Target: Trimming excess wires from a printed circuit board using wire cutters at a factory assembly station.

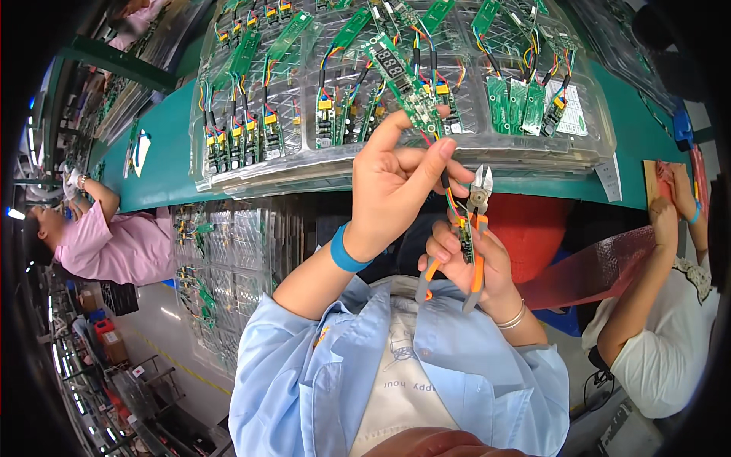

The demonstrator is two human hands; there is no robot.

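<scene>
My left hand (392,183), with a blue band at its wrist, is closed on the lower end of a slim green circuit board (396,76). A dark digit display sits on that board's upper part. From it a bundle of coloured wires (451,199) with a black sleeve runs down to a smaller circuit board (467,242) at my right hand. My right hand (496,268) is closed around wire cutters (479,199) with orange and grey handles, their jaws pointing up beside the wires. Whether its fingers also grip the small board, I cannot tell.
A stack of clear plastic trays (289,164) full of wired boards stands ahead on the green table (164,175). More trays (228,259) are stacked at lower left. A person in pink (114,244) is at left; another in white (662,335) handles reddish wrap (594,266) at right.
</scene>
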